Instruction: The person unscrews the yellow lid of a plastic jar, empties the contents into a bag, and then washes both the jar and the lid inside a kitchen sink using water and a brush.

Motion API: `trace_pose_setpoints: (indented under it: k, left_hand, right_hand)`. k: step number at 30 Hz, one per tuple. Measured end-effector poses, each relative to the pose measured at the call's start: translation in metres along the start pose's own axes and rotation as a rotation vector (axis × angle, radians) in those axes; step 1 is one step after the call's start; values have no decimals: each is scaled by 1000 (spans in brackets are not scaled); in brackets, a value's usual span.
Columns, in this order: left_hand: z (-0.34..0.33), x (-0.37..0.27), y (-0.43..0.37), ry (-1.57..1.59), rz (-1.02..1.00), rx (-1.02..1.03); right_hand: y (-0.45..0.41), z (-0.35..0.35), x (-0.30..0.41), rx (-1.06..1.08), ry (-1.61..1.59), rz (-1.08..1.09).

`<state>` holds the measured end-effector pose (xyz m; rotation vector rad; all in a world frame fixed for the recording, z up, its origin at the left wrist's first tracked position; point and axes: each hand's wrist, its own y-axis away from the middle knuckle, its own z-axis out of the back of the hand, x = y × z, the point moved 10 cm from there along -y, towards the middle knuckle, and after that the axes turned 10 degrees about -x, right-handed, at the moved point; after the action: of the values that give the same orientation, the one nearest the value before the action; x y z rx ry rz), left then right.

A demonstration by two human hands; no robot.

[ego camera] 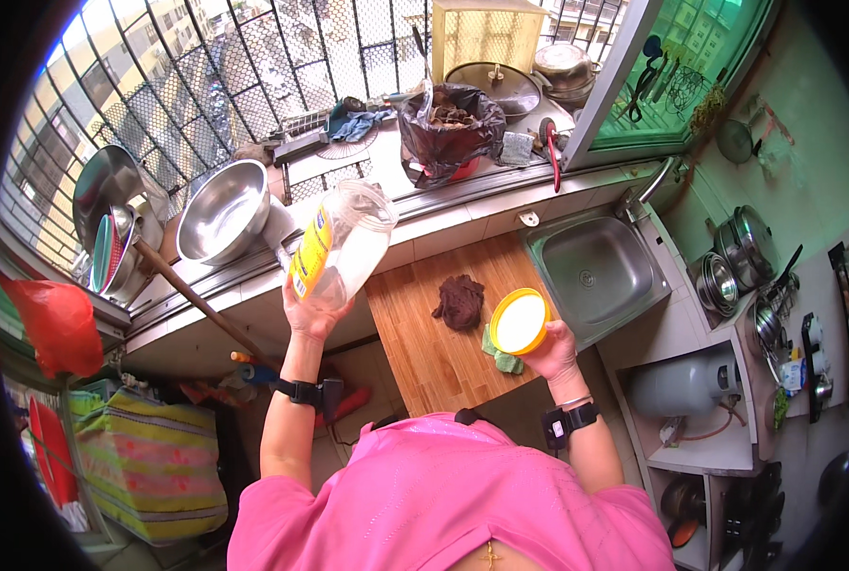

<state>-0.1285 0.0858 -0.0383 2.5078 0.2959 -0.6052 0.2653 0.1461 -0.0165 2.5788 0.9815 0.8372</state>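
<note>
My left hand (317,314) grips a large clear plastic jar (353,243) with a yellow label, tilted with its open mouth towards the upper right. In my right hand (554,351) is a yellow plastic lid (521,321), its white inner face turned up towards me. Between the hands, on a wood-patterned counter (424,357), lies a crumpled dark brown cloth (459,302). A green cloth (508,362) rests beside it, partly hidden under the lid. What the jar holds, if anything, cannot be told.
A steel sink (596,264) with a faucet (656,185) adjoins the counter on the right. Along the window ledge stand a steel basin (224,214), a bin lined with a black bag (449,135) and a glass pot lid (496,86). A wooden handle (196,296) slants down at left.
</note>
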Motion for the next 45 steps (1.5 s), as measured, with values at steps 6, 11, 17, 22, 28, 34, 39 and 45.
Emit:
trace_pose_setpoints:
  k: [6,11,17,22,28,34,39,45]
  left_hand:
    - [49,32,18,130,235,91]
    - [84,46,23,73,288,107]
    - [54,59,50,150,429,335]
    - [37,51,72,140,425,401]
    - [34,43,79,58,374,359]
    - [35,47,84,144,443,213]
    - [33,46,90,282,541,492]
    - [51,45,75,116,461,454]
  right_hand:
    - [-9,-25,-18,170,-112,-18]
    - [-10,-37,-32,165,-77,9]
    - [4,-47,-50,170,-35,10]
    - [6,-41,-63,84,84,10]
    - [9,-39,-78,83,119,-3]
    - [1,-21,-92,14,120,-47]
    - [-1,-3,-105,-71,92,-62]
    - [-1,8,-111,-82,61,-69]
